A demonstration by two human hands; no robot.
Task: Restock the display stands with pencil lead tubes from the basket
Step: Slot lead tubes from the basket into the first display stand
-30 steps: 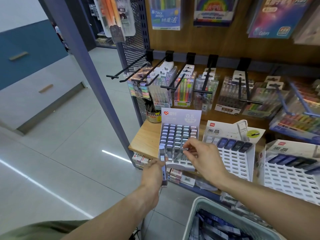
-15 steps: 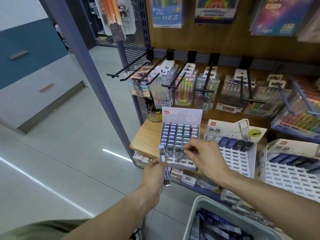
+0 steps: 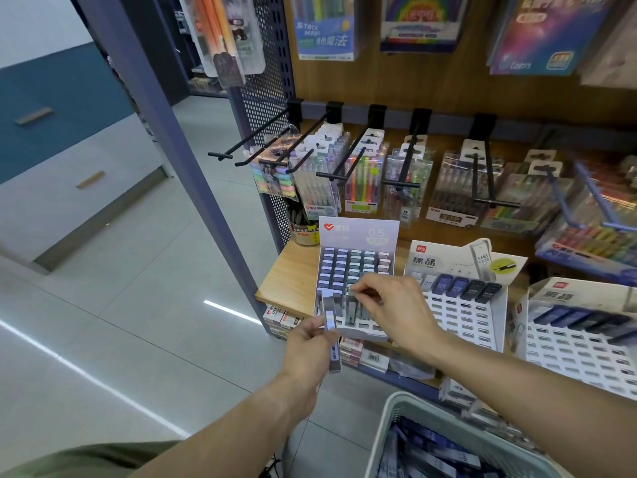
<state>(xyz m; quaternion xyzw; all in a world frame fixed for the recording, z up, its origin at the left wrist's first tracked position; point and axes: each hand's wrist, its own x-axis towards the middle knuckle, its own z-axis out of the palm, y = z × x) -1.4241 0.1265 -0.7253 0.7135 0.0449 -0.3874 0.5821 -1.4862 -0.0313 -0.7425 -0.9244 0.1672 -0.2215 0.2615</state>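
A lilac 0.5 display stand (image 3: 358, 236) holds several rows of lead tubes on the wooden shelf. My right hand (image 3: 393, 308) reaches over its front rows and pinches the top of a grey lead tube (image 3: 352, 305) standing in a slot. My left hand (image 3: 310, 350) grips a lilac lead tube (image 3: 331, 326) upright just in front of the stand's left corner. Two white slotted stands (image 3: 462, 315) (image 3: 579, 339) to the right carry a few dark tubes each. The white basket (image 3: 389, 419) at bottom right holds several tubes.
Black peg hooks (image 3: 248, 143) jut out above the stands with hanging pen packs. A blue-grey upright post (image 3: 193, 174) stands left of the shelf. Tiled floor (image 3: 120, 305) opens to the left. Small boxes (image 3: 286, 319) sit on the shelf below.
My left hand has lifted its tube slightly higher and closer to the stand's left corner. My right hand stays over the front rows, pinching a tube.
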